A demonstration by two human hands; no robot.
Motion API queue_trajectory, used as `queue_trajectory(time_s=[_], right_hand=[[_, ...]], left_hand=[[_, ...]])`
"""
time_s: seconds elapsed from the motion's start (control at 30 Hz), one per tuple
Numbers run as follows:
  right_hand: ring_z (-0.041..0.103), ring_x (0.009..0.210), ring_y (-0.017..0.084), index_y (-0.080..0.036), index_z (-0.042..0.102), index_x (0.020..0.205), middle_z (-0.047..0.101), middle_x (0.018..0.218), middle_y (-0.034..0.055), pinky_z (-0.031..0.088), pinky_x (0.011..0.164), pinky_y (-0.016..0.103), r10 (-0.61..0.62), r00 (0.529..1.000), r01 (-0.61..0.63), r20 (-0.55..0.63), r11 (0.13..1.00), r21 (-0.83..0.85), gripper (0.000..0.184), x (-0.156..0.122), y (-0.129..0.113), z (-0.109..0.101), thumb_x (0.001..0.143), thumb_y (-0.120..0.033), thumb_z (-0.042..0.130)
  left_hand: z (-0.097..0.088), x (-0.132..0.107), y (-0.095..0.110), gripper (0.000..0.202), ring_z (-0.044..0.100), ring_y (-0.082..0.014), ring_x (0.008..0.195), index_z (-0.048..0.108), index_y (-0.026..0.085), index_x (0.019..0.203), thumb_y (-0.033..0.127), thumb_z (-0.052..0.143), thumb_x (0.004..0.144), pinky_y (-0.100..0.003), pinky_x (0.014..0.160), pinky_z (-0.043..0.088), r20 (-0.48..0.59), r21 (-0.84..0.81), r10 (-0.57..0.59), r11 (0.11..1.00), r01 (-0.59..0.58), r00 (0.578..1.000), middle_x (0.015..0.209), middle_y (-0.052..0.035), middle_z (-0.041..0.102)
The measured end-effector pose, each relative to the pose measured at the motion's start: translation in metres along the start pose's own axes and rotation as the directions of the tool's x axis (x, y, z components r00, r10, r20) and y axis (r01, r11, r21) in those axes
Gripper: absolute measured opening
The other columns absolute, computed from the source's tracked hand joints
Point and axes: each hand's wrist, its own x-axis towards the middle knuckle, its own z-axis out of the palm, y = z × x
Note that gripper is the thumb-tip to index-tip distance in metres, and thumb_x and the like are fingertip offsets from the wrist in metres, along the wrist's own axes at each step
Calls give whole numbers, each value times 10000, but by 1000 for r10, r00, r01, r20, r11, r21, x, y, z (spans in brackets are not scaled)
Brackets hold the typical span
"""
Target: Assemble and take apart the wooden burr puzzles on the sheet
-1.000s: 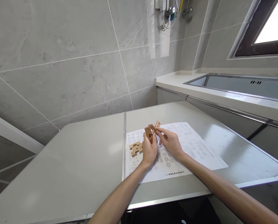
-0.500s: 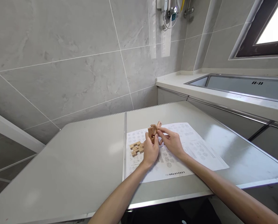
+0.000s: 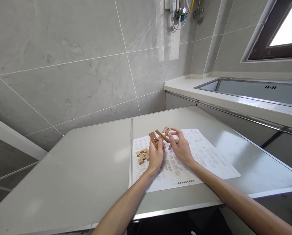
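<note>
My left hand [image 3: 156,155] is closed around several notched wooden puzzle pieces [image 3: 154,136], raised just above the printed sheet. They fan out from the grip and cross each other, and the fingers hide their lower ends. Close by on the right is my right hand [image 3: 181,147], thumb and fingers apart around the outer ends of the pieces. Whether a fingertip touches the wood is hard to make out. More notched wooden pieces [image 3: 143,156] lie fitted together flat on the sheet, left of my left hand.
A large white paper sheet [image 3: 209,163] with printed puzzle diagrams lies under both hands. It covers part of the light grey tabletop [image 3: 99,163], which has a seam. A counter with a sink [image 3: 246,89] stands at the right, and a tiled wall [image 3: 87,65] rises behind.
The pieces in my left hand have spread and tilted left, showing more of their length. My right hand's fingers have loosened and opened; my left hand has shifted slightly left.
</note>
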Motion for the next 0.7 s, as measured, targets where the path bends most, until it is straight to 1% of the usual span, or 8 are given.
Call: queue_trajectory(time_s=[0.1,0.13,0.2,0.33,0.4,0.47,0.53,0.7], right_hand=[[630,561,122,-274,600,1168,728,1124,26,489,512,282,172,975,-140,-138,966,216,374,8,6,-6,990,-602,613],[615,571,118,-273,617,1060,729,1086,9,479,510,275,265,956,-213,-125,921,328,325,12,9,-8,973,-585,640],[599,592,124,-253,635,871,727,974,0,478,514,271,395,919,-352,5,812,466,316,18,15,-13,915,-558,703],[679,696,207,-238,694,803,733,845,29,568,621,335,438,864,-502,247,717,484,332,21,17,-15,813,-550,804],[732,879,267,-240,750,881,770,960,65,606,764,381,431,818,-573,382,671,471,333,18,12,-13,816,-559,822],[708,1121,291,-253,783,986,770,1150,89,589,927,381,408,762,-635,503,625,455,332,15,7,-11,858,-558,805],[662,1240,289,-264,789,1051,744,1257,90,561,1008,371,397,715,-680,576,589,437,334,13,5,-10,901,-561,770],[712,1106,285,-278,784,1061,742,1190,84,614,929,393,389,681,-713,620,542,444,367,13,16,-11,919,-612,727]], left_hand=[[0,1,5,447,425,-60,520,533,204,928,587,762,910,-201,533,367,133,-173,-84,979,106,988,733,43,572],[0,0,7,443,393,-50,507,525,203,922,563,783,901,-196,532,363,194,-226,-119,960,163,974,727,51,560],[-1,-1,11,423,337,-40,495,517,200,909,505,809,894,-190,526,361,340,-306,-182,906,292,923,703,71,507],[-2,-3,16,392,259,-47,488,502,197,855,421,822,892,-181,483,340,603,-301,-237,817,493,761,644,102,367],[-3,-4,16,382,222,-49,479,510,199,874,410,828,881,-174,462,325,682,-250,-264,792,557,682,621,117,313],[-5,-5,16,373,193,-52,471,529,198,917,408,833,870,-169,450,317,722,-206,-292,775,598,627,605,131,266],[-6,-4,15,369,182,-53,469,541,196,941,404,834,859,-171,452,327,734,-187,-310,763,619,604,597,137,239],[-8,-4,12,330,171,-50,470,538,196,904,377,812,874,-184,477,350,733,-205,-314,743,637,603,610,132,224]])
